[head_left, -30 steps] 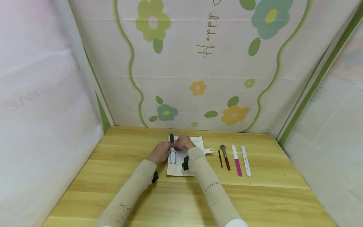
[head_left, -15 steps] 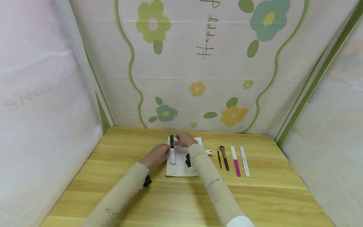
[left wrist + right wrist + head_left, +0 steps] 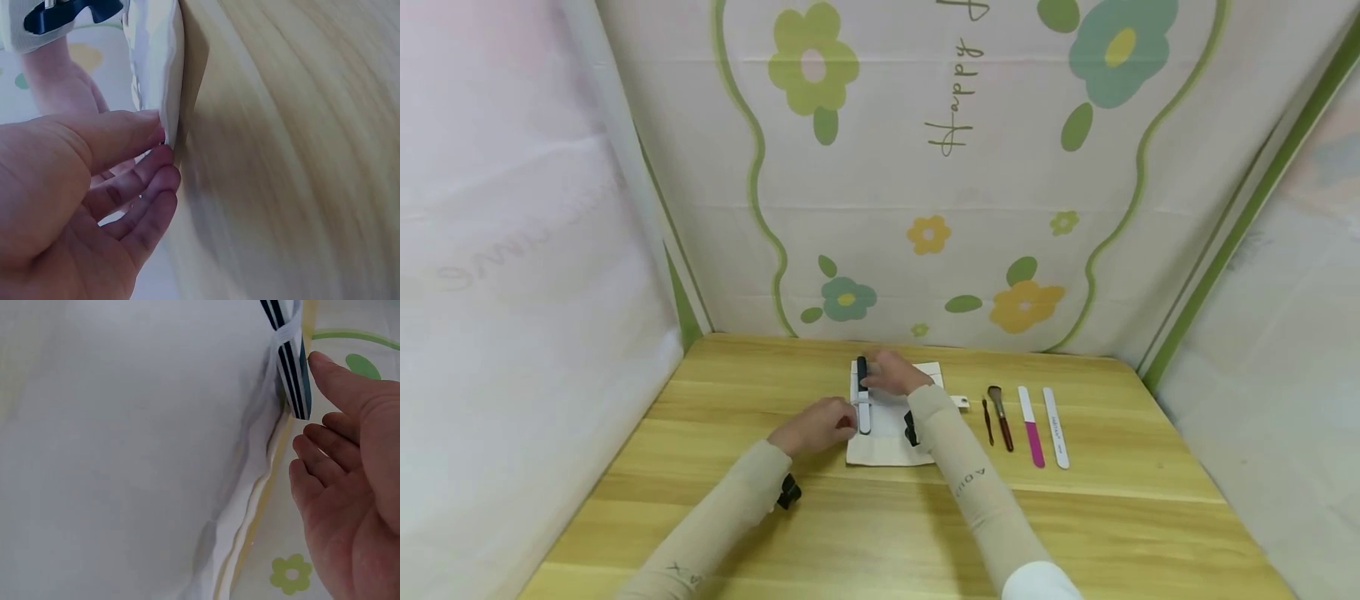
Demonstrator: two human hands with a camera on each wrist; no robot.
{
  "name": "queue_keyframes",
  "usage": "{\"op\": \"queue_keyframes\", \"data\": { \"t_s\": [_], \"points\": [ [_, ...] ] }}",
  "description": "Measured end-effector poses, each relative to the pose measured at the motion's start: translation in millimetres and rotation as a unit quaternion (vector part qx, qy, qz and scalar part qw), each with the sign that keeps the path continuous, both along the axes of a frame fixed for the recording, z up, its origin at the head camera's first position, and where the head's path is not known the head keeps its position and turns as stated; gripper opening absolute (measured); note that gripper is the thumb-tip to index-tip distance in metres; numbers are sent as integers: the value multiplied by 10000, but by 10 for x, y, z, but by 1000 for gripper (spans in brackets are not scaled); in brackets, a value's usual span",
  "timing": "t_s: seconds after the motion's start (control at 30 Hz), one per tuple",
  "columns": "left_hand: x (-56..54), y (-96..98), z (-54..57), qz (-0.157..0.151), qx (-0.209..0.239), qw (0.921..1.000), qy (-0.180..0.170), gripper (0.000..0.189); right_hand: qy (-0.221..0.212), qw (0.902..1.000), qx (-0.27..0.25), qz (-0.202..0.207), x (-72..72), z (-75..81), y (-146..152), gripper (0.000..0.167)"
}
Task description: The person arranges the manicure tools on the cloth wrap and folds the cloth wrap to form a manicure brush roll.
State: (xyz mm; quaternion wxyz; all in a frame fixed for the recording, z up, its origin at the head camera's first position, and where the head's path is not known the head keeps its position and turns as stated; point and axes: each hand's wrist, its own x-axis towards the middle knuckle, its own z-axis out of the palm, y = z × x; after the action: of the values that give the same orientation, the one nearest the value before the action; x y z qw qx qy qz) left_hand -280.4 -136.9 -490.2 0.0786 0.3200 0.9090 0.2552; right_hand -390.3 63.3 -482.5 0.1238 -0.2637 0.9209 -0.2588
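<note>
A white fabric case (image 3: 886, 452) lies spread on the wooden table. Along its left side rests a nail file (image 3: 864, 418), dark at the far end and white nearer me, under a white elastic loop (image 3: 289, 331). In the right wrist view its end looks like layered dark and white strips. My left hand (image 3: 818, 423) is at the case's left edge; in the left wrist view thumb and fingertips pinch that edge. Beside the file's far end is my right hand (image 3: 897, 373), fingers loosely bent and holding nothing, a small gap away in the right wrist view.
Right of the case lie a thin dark brown tool (image 3: 987, 422), a brush (image 3: 1002, 419), a white-and-pink nail file (image 3: 1032, 427) and a white nail file (image 3: 1056, 427). A snap tab (image 3: 961, 402) sticks out from the case. A flower-printed cloth (image 3: 962, 183) hangs behind the table.
My left hand has moved from beside the file's middle toward me, along the case's left edge. The fingers of my right hand have come off the file and loosened. The file stays under the elastic.
</note>
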Motion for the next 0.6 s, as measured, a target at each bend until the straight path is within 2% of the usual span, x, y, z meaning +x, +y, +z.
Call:
{"op": "queue_keyframes", "data": {
  "t_s": [0.3,0.6],
  "points": [
    [34,-23,-71,-119,357,9991,-206,12,-178,9998,-110,8,-46,-94,2,72],
    [67,-24,-130,-76,421,9991,-14,13,-359,9991,-201,-40,-13,-57,3,72]
  ]
}}
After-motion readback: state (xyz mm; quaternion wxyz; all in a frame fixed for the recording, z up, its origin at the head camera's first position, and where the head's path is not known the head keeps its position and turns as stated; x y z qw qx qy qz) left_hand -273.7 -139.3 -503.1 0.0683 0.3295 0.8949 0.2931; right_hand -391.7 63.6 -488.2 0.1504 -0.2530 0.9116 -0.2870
